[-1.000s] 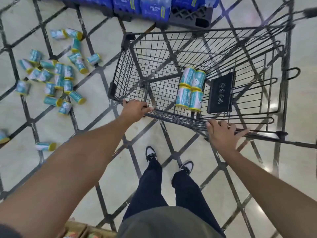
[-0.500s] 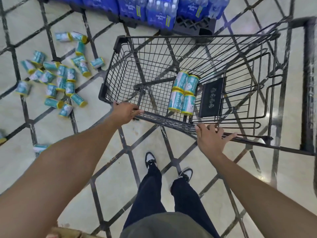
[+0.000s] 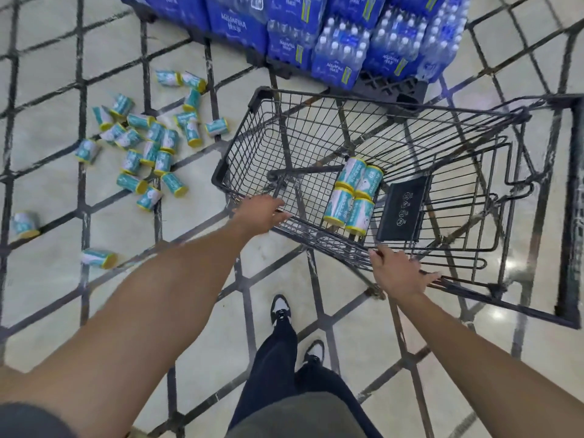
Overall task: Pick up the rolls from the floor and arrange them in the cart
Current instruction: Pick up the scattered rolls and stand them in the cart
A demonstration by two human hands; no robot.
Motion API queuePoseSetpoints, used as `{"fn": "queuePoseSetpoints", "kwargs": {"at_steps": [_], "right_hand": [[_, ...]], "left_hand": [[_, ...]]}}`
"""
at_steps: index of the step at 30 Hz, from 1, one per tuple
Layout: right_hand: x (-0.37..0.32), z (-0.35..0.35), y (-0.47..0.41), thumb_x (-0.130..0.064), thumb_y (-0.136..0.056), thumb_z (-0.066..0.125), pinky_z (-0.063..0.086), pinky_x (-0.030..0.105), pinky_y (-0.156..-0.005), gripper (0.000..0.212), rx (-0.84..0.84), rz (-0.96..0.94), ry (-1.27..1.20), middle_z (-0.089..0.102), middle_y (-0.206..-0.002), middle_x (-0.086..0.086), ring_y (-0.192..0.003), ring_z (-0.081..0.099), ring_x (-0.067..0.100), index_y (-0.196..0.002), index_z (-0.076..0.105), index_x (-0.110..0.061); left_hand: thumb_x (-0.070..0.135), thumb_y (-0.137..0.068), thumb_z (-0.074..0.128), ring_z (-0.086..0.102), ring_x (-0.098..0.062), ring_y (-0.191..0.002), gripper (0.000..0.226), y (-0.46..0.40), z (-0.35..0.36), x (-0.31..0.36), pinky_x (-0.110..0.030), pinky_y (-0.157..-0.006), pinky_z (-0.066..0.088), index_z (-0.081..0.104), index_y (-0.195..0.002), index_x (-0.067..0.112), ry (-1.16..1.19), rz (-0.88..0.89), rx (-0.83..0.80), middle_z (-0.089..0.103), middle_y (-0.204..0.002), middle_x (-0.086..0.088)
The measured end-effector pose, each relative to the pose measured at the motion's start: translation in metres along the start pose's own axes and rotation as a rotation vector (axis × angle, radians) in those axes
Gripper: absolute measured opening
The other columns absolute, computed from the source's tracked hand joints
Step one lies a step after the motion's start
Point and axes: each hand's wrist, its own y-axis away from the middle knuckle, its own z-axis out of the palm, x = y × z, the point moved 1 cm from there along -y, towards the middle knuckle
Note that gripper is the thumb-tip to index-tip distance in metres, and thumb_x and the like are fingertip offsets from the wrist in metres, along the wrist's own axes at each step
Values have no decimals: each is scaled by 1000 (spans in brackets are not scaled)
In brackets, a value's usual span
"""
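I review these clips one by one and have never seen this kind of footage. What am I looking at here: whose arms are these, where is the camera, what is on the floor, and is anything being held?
There is no machine here. A person wears one wide-angle camera on the head, looking forward and down, so you see their own arms, legs and shoes from above.

The left hand and the right hand both rest on the near rim of a black wire cart; the fingers seem to curl over the wire, though the grip is hard to see. Neither hand holds a roll.

Four teal and yellow rolls lie in the cart, packed two by two. Many more rolls lie scattered on the tiled floor to the left. Beyond the cart stand blue packs of bottled water.
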Motion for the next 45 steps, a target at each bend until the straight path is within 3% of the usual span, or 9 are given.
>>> {"fn": "queuePoseSetpoints", "kwargs": {"at_steps": [7,13,19,25,30,36,41,45], "right_hand": [[-31,-47,30,-63,-102,30,28,69,-111,56,161,-318,87,52,-145,8,-135,46,38,-151,36,-37],[-81,-71,83,-62,-100,35,45,57,-102,56,296,-652,165,58,-138,9,-125,55,35,-148,41,-34],[-161,-63,147,-65,-100,34,47,57,-103,58,291,-958,260,55,-141,11,-127,55,35,-148,38,-32],[-270,-35,220,-63,-101,35,47,53,-101,58,284,-1204,382,52,-141,9,-129,51,34,-149,37,-32],[-371,1,270,-64,-100,35,49,52,-97,59,251,-1301,520,52,-140,10,-125,53,36,-149,35,-32],[-489,34,304,-61,-101,39,46,53,-103,60,167,-1301,549,48,-148,10,-133,48,36,-154,33,-33],[-565,52,307,-61,-101,40,49,54,-97,56,122,-1278,548,49,-142,12,-129,49,37,-149,36,-32],[-616,60,287,-58,-102,40,49,51,-93,54,103,-1250,548,50,-141,12,-124,53,36,-149,36,-32]], "left_hand": [[69,-97,34,62,-28,-112,63,81,-33,23,-50,-95,50,55,-135,24,2,-97,143,65,-123,-5],[68,-97,38,57,-31,-116,54,202,-36,18,-53,-99,44,53,-132,30,85,-352,193,60,-125,-5],[70,-96,34,60,-30,-111,58,329,-9,-20,-48,-88,52,55,-127,26,142,-607,293,61,-118,-5],[69,-96,37,54,-28,-121,58,422,1,-87,-52,-97,46,53,-132,26,230,-886,390,58,-128,-3],[66,-96,42,60,-30,-112,58,464,-8,-162,-46,-89,51,54,-131,21,227,-979,479,62,-120,-8],[66,-96,43,58,-31,-117,62,495,-18,-263,-48,-92,49,49,-141,24,301,-1037,468,58,-126,-8],[63,-97,42,58,-34,-110,58,495,-22,-347,-55,-89,52,50,-134,20,295,-1043,432,56,-120,-9],[63,-97,41,56,-32,-113,59,471,-35,-403,-51,-92,50,48,-138,21,308,-1028,419,54,-126,-9]]}}
